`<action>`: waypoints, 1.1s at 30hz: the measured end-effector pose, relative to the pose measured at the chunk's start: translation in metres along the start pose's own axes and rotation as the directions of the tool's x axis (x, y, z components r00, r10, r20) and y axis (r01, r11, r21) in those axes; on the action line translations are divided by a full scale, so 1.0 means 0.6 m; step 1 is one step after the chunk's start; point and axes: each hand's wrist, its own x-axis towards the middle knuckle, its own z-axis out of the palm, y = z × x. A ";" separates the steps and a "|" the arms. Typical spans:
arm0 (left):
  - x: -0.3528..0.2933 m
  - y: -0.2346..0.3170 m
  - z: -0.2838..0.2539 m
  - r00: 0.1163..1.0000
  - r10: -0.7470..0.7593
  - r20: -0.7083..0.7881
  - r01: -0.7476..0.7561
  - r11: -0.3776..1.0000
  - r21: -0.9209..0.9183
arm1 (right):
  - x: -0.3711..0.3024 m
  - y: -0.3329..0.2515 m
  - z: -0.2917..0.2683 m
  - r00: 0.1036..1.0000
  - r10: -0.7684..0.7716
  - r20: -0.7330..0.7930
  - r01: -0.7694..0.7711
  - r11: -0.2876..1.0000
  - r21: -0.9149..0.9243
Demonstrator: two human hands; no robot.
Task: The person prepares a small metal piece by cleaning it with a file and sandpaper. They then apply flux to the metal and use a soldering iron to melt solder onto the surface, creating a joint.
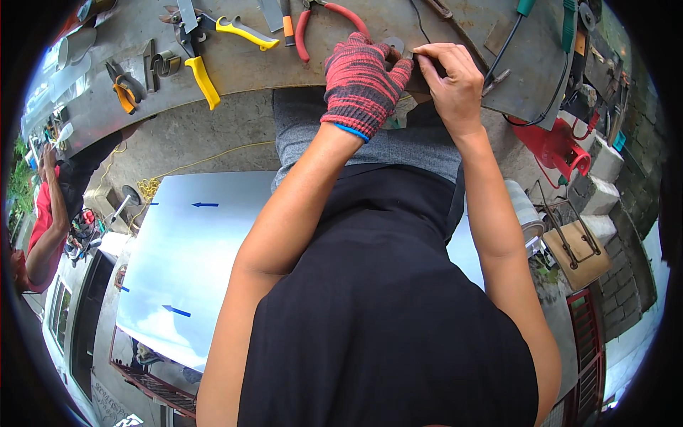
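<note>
While both hands pinch a small metal piece point(395, 47), left hand point(361, 82) gloved, right hand point(449, 75) bare.

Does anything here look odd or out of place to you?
One thing stands out: only the left hand wears a red-and-grey knit glove, while the right hand is bare as both pinch a small metal piece at the workbench edge. Tools lie scattered, nothing spilled.

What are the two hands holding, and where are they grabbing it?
Both hands pinch a small flat metal piece on the bench: the gloved left hand covers its left side, the bare right hand fingers grip its right edge.
</note>
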 end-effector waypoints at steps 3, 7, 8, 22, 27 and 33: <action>0.001 0.002 -0.001 1.000 -0.019 0.015 0.019 1.000 0.007 | 0.000 0.000 0.000 1.000 0.004 0.000 -0.004 1.000 0.002; 0.004 0.002 0.001 0.999 -0.039 0.025 0.039 0.999 0.003 | 0.001 -0.003 -0.002 1.000 0.012 0.005 -0.012 1.000 -0.006; 0.004 0.003 0.002 0.999 -0.044 0.029 0.044 0.999 -0.002 | 0.001 -0.003 -0.002 1.000 0.014 0.006 -0.014 1.000 -0.009; 0.013 0.019 -0.021 0.994 -0.071 0.089 0.071 0.997 -0.002 | -0.009 0.016 -0.017 0.997 0.060 -0.052 -0.057 0.996 0.071; 0.013 0.023 -0.024 0.988 -0.105 0.114 0.105 0.994 0.002 | -0.012 0.015 -0.017 0.998 0.034 -0.062 -0.034 0.999 -0.002; 0.012 0.029 -0.029 0.980 -0.149 0.133 0.153 0.988 -0.020 | -0.012 0.013 -0.003 0.999 0.020 -0.043 -0.020 1.000 -0.018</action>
